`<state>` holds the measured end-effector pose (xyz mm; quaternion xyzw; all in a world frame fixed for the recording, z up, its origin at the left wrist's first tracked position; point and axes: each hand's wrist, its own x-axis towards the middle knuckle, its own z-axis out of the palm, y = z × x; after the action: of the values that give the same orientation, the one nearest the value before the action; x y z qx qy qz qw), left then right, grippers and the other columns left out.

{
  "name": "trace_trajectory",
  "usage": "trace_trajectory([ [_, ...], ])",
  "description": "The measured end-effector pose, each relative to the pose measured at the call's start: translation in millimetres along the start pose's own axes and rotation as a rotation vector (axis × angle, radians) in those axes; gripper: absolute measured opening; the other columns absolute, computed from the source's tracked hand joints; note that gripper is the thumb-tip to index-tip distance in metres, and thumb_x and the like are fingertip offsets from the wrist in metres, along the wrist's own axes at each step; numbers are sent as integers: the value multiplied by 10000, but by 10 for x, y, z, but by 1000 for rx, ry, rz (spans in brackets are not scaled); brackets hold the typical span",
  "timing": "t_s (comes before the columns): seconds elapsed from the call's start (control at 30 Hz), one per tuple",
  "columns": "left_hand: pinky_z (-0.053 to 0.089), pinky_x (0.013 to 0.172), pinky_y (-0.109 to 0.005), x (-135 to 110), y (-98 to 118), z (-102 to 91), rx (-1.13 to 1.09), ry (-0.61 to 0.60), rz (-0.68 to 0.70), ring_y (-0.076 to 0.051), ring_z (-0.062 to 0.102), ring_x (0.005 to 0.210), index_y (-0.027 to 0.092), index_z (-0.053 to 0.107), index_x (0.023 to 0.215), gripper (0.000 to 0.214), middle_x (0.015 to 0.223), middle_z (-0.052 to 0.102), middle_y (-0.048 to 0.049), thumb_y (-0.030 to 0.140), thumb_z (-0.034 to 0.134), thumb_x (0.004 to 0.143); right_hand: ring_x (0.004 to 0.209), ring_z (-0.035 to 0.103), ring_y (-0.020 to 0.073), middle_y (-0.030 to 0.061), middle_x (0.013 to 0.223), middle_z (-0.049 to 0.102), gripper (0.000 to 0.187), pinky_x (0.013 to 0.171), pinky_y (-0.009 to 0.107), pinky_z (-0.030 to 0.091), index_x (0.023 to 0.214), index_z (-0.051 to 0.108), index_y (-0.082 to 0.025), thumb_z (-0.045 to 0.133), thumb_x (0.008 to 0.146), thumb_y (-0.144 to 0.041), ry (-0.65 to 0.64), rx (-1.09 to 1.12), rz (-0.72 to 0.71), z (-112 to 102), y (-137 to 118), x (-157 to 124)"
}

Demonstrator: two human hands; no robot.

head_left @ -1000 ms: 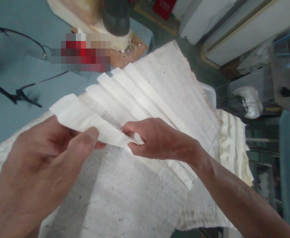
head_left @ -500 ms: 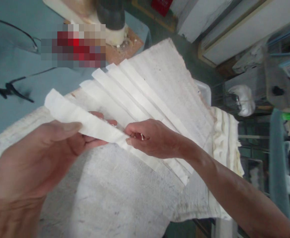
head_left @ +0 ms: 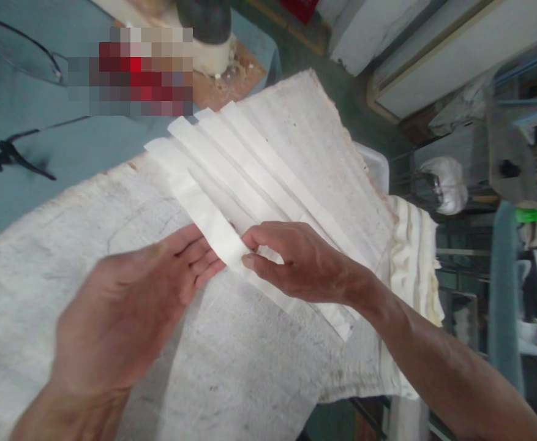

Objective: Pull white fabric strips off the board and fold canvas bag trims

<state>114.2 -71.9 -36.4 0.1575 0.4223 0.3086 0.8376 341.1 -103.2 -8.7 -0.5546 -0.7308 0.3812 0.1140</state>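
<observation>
A narrow white strip (head_left: 213, 223), thin like paper or cloth, lies slantwise between my hands. My right hand (head_left: 296, 260) pinches its near edge with thumb and forefinger. Palm up, my left hand (head_left: 130, 300) is open, its fingertips reaching beneath the strip and its thumb off it. Beyond my right hand several similar white strips (head_left: 254, 168) are fanned out, overlapping, on a worn, whitish padded surface (head_left: 231, 361). The right forearm and hand hide part of their lower ends.
On the blue-green table (head_left: 2, 202) at the left lie dark-framed glasses (head_left: 11, 153). A dark cylindrical thing with a pale base (head_left: 208, 37) stands on a brown board (head_left: 231, 82). Folded cream cloth (head_left: 410, 257) hangs at the right, near cluttered racks (head_left: 461, 263).
My left hand has let go of the strip's far end and drawn back, its thumb lifted off. The strip's far end has come down to the right, against the fanned strips.
</observation>
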Motion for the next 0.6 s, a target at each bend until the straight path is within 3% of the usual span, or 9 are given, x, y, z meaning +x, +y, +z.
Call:
trace_trajectory([
  [0.1,471,1316,-634,-65,-211,125,207,34,37,-451,644,1492,185,842,1161,442,1291,866,-121,475,818,829,805,557,178,32,881,680,198,811,345,414,930,605,-207,563,1104,-292,103,-11,-101,55,27,-92],
  [0.2,458,1325,-582,-100,-344,103,265,87,89,-418,601,1540,219,819,1245,448,1359,847,-92,509,780,905,797,568,169,18,888,675,210,793,329,457,933,569,-223,535,1121,-309,119,139,-120,113,66,-134],
  [0.3,481,1304,-550,-144,-428,11,335,48,90,-396,587,1557,266,779,1383,446,1481,799,-68,489,729,1000,713,521,143,-26,830,624,193,699,300,440,948,553,-232,537,1110,-336,47,325,-36,152,87,-141],
  [0.43,479,1308,-571,-180,-544,-79,380,42,149,-405,592,1549,274,742,1470,493,1532,772,-78,467,724,1017,742,565,146,-18,826,629,193,710,303,461,987,587,-218,577,1092,-380,13,562,86,176,92,-195],
  [0.6,431,1352,-589,-171,-627,-147,403,6,214,-388,610,1541,248,737,1477,475,1569,749,-117,459,656,1059,641,478,118,-29,774,572,412,579,259,394,971,565,-216,694,1064,-596,49,830,230,152,42,-356],
])
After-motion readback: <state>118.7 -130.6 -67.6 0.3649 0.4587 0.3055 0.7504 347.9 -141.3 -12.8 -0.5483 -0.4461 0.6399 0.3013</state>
